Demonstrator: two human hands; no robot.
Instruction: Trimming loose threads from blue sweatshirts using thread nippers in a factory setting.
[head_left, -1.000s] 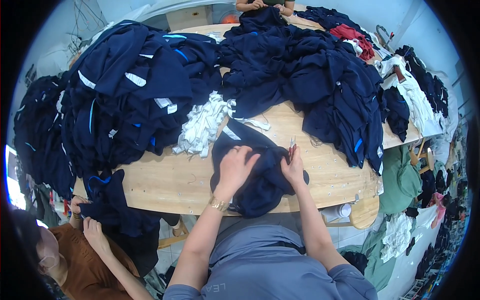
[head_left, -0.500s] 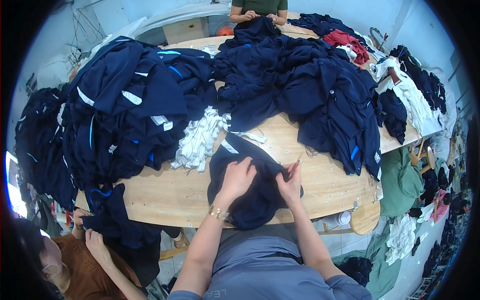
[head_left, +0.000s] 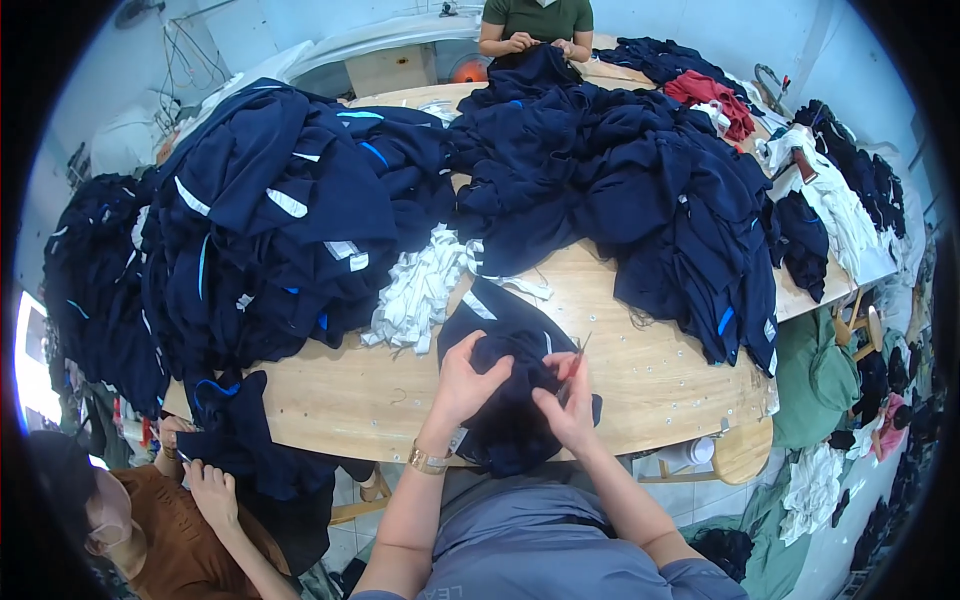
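Observation:
A dark navy garment (head_left: 515, 425) with a white strip on it lies in front of me at the table's near edge, its lower part hanging slightly over. My left hand (head_left: 472, 378) grips a bunched fold of it, thumb and fingers closing on the cloth. Beside it, my right hand (head_left: 570, 405) holds small thread snips (head_left: 575, 366) with a reddish handle, the slim dark tip pointing up and away. The right fingertips also touch the raised cloth. Part of the snips is hidden by the fingers.
Large heaps of navy garments (head_left: 290, 210) cover the table's left and back. White fabric strips (head_left: 425, 290) lie beyond my left hand. A co-worker in brown (head_left: 190, 520) sits at the left, handling cloth; another in green (head_left: 538, 25) works across the wooden table (head_left: 330, 400). A stool (head_left: 742, 450) stands right.
My hands have come closer together, and the cloth between them is now gathered into a raised bunch. The snips' tip shows more clearly. The whole view has shifted slightly.

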